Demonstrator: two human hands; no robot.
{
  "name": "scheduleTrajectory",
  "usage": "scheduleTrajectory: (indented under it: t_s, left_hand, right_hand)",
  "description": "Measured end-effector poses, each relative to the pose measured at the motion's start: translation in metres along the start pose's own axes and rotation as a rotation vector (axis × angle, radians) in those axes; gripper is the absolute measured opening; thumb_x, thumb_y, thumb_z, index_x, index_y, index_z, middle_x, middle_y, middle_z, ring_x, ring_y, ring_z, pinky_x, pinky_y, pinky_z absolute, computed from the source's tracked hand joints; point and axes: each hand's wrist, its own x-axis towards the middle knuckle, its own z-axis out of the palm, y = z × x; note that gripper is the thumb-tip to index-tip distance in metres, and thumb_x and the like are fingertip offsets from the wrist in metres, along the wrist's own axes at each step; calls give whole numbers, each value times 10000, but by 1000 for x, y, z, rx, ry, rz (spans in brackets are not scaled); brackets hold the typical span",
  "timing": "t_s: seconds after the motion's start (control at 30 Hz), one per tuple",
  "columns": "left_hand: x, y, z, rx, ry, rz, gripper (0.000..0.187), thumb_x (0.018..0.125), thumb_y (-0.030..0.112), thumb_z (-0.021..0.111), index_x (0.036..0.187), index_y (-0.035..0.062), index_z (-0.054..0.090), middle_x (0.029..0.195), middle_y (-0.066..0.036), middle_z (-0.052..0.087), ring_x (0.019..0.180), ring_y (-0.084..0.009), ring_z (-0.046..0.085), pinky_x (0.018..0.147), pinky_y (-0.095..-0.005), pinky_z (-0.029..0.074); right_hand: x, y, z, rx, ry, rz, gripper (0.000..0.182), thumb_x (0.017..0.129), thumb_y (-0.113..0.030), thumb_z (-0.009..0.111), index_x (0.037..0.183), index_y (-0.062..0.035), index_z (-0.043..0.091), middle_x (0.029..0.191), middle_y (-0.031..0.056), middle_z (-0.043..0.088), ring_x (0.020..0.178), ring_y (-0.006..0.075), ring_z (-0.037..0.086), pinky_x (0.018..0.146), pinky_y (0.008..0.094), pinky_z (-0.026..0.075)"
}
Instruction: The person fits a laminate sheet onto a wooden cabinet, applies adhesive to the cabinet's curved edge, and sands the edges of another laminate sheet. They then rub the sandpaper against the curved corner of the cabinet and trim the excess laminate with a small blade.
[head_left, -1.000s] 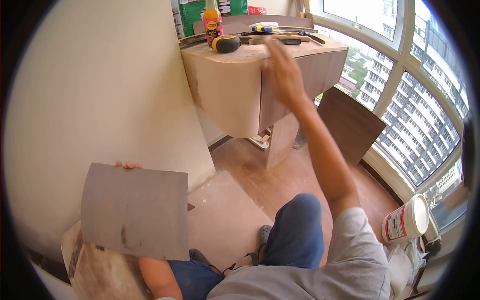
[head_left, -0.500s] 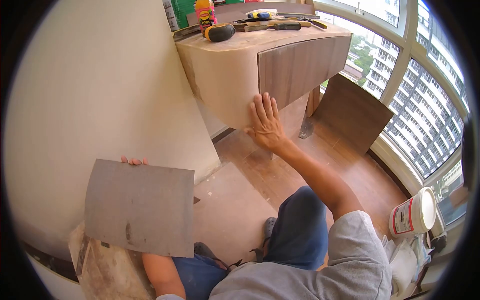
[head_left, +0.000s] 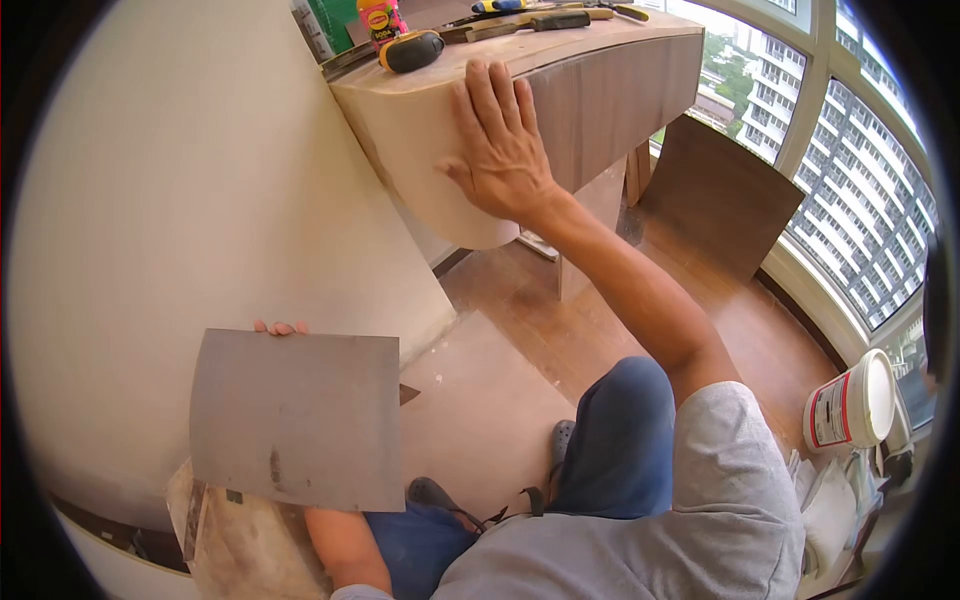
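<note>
My left hand grips a thin grey laminate sheet from behind. Only its fingertips show over the top edge, and the sheet hides the rest. Dark smudges mark the sheet's lower part. Straight ahead, my right hand lies with fingers stretched against the rounded pale end of a wall-hung cabinet. Its fingertips reach close to the top edge, beside the seam where a brown wood-grain panel begins.
On the cabinet top are a yellow-and-black tape measure, a drink bottle and several hand tools. A brown board leans by the windows. A white bucket stands at right, and a dusty board is at lower left.
My right hand has slid up and left along the cabinet's rounded end, toward the top edge. The left hand still holds the sheet. The whole view has shifted slightly.
</note>
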Motion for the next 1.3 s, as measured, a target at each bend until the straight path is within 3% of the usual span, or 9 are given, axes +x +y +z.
scheduleTrajectory:
  t_s: [0.13, 0.3, 0.6, 0.67, 0.77, 0.87, 1.0, 1.1, 1.3]
  left_hand:
    - [-6, -1, 23, 3, 166, 32, 586, 1172, 387, 250, 1630, 30, 331, 1352, -145, 575, 1355, -244, 540, 1342, -410, 255]
    - [-4, -1, 22, 13, 161, 67, 581, 1173, 383, 264, 1624, 26, 347, 1294, -139, 580, 1287, -246, 565, 1339, -409, 260]
    - [1, -1, 7, 59, 174, 65, 509, 1185, 289, 271, 1611, 37, 391, 1298, -137, 593, 1290, -254, 570, 1327, -426, 292]
    - [0, 3, -9, 44, 148, 59, 515, 1183, 305, 282, 1606, 35, 397, 1307, -141, 596, 1296, -256, 570, 1325, -429, 295]
    - [2, 11, -11, 16, 89, 30, 533, 1176, 337, 298, 1605, 38, 401, 1322, -146, 604, 1314, -256, 565, 1328, -439, 286]
    - [7, 15, -22, -70, 8, 17, 544, 1174, 353, 307, 1616, 46, 390, 1339, -148, 617, 1340, -258, 564, 1323, -461, 294]
    - [6, 17, -35, -88, -2, 70, 531, 1181, 340, 313, 1611, 41, 402, 1317, -129, 632, 1327, -233, 579, 1325, -426, 307]
    - [6, 17, -28, -117, -46, 80, 529, 1178, 341, 319, 1598, 39, 427, 1331, -127, 639, 1350, -236, 572, 1325, -432, 307]
    - [6, 19, -36, -170, -40, 82, 544, 1176, 367, 307, 1592, 46, 443, 1319, -116, 650, 1350, -243, 574, 1323, -437, 310]
  right_hand:
    - [-124, -16, 16, -215, -451, -326, 894, 950, -555, 648, 1644, -63, 372, 1756, 176, 242, 1620, 397, 195, 1300, 631, 127]
    - [-215, -31, -19, 428, -802, -716, 767, 975, -550, 637, 1611, -156, 467, 1758, 157, 255, 1628, 354, 209, 1323, 602, 124]
    - [-3, 2, -10, -107, -110, -222, 790, 927, -506, 696, 1601, -165, 462, 1731, 178, 291, 1586, 421, 261, 1260, 606, 244]
    - [-47, -21, -6, -270, -410, -192, 760, 953, -483, 668, 1609, -163, 458, 1715, 171, 327, 1587, 392, 266, 1257, 593, 254]
    - [-169, -27, 13, -526, -701, -798, 642, 987, -410, 626, 1529, -81, 526, 1617, 166, 465, 1524, 363, 372, 1257, 578, 299]
    - [-239, -14, 10, 354, -1307, -633, 582, 947, -340, 684, 1443, -48, 598, 1598, 192, 485, 1508, 383, 413, 1260, 577, 325]
    - [-111, -44, -30, 271, -599, -705, 528, 938, -305, 710, 1407, -69, 644, 1575, 185, 514, 1519, 406, 415, 1286, 594, 290]
    - [18, -31, -33, -104, -430, -353, 555, 935, -306, 714, 1436, -83, 626, 1605, 178, 482, 1524, 405, 388, 1263, 606, 293]
    - [-43, -47, 17, -633, -432, -548, 514, 983, -365, 622, 1394, -58, 636, 1468, 172, 577, 1387, 383, 507, 1151, 618, 364]
